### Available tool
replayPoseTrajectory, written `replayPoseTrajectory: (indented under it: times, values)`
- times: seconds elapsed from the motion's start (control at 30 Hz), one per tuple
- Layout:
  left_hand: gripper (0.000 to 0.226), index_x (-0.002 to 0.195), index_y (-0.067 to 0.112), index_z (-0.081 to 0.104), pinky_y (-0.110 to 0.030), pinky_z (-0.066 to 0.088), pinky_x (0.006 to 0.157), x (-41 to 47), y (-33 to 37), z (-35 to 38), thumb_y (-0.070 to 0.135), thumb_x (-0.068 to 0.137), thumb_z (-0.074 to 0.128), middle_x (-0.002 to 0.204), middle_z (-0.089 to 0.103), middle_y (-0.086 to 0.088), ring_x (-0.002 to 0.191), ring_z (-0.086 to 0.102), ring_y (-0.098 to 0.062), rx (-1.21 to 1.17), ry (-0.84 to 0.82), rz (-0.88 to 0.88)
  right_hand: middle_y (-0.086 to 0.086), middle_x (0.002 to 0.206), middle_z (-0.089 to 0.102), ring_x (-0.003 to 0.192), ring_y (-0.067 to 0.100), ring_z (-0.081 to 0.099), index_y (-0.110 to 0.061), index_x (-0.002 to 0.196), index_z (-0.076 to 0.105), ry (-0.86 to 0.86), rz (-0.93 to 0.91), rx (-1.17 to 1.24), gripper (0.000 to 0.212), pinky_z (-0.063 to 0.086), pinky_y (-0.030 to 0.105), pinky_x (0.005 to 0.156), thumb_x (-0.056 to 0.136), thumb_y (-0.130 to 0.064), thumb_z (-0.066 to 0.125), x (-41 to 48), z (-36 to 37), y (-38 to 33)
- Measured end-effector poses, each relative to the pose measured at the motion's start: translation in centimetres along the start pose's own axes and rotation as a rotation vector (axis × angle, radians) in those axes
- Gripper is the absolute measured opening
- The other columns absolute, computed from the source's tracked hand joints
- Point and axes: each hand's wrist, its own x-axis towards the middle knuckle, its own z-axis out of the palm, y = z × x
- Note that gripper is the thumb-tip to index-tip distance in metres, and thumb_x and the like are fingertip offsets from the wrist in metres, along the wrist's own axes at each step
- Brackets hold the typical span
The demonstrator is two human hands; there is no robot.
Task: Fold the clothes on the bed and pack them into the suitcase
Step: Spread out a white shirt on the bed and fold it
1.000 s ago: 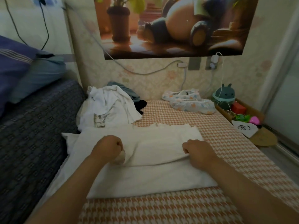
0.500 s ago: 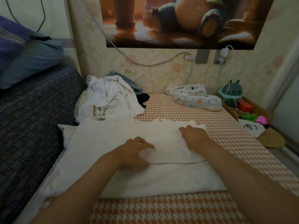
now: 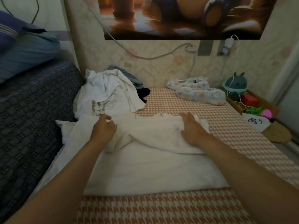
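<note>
White garment (image 3: pixel 145 167) half-folded on the bed (image 3: pixel 210 110) before you | your left hand (image 3: pixel 103 129) fingers curled at its far edge, grip unclear | your right hand (image 3: pixel 191 129) flat on the fold | clothes pile (image 3: pixel 110 94) behind

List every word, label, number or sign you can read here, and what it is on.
Nothing here reads as text.
White card: black drawn marks, not legible as words.
Crumpled white shirt: grey print, too folded to read.
Poster: picture only, no words visible.
</note>
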Motion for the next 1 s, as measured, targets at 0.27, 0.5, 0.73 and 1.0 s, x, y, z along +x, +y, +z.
replayPoseTrajectory:
  times: [0.27,0.5,0.73,1.0]
  values:
    - [0.042,0.133,0.011,0.046,-0.030,0.041,0.074,-1.2,-2.4,-0.4,0.011,0.092,0.055,0.109,0.061,-0.014,0.095,0.057,-0.030,0.227,-0.080,-0.001,-0.006,0.115,0.045,0.101,0.017,0.053,-0.033,0.112,0.053,-0.029,-0.331,-0.095,0.039,0.045,0.034,0.087,0.077,-0.048,0.063,-4.2,-1.0,-1.2]
    - [0.050,0.140,0.016,0.041,-0.043,0.050,0.074,0.6,-3.1,-3.2,0.005,0.093,0.053,0.123,0.049,-0.020,0.097,0.057,-0.041,0.402,0.247,0.201,-0.002,0.110,0.047,0.091,0.019,0.050,-0.028,0.117,0.049,-0.049,-0.416,-0.418,0.038,0.035,0.031,0.071,0.085,-0.008,0.054,-6.5,0.1,-1.3]
    - [0.066,0.110,0.040,0.051,-0.032,0.045,0.084,-3.6,-3.9,-3.4,0.077,0.058,0.065,0.111,0.043,0.017,0.100,0.045,-0.007,0.519,-0.437,0.601,-0.002,0.107,0.050,0.095,0.018,0.051,-0.027,0.110,0.056,0.031,-0.247,-0.375,0.021,0.037,0.030,0.070,0.092,-0.032,0.046,-7.6,-0.1,-0.3]
    - [0.024,0.091,0.031,0.056,-0.032,0.048,0.060,-3.3,-5.7,-3.4,0.032,0.080,0.035,0.088,0.056,0.008,0.081,0.059,-0.020,0.607,-0.192,0.818,-0.001,0.097,0.056,0.088,0.016,0.056,-0.020,0.098,0.068,-0.043,-0.233,-0.271,0.044,0.032,0.029,0.069,0.104,-0.048,0.033,-8.5,-1.7,-0.8]
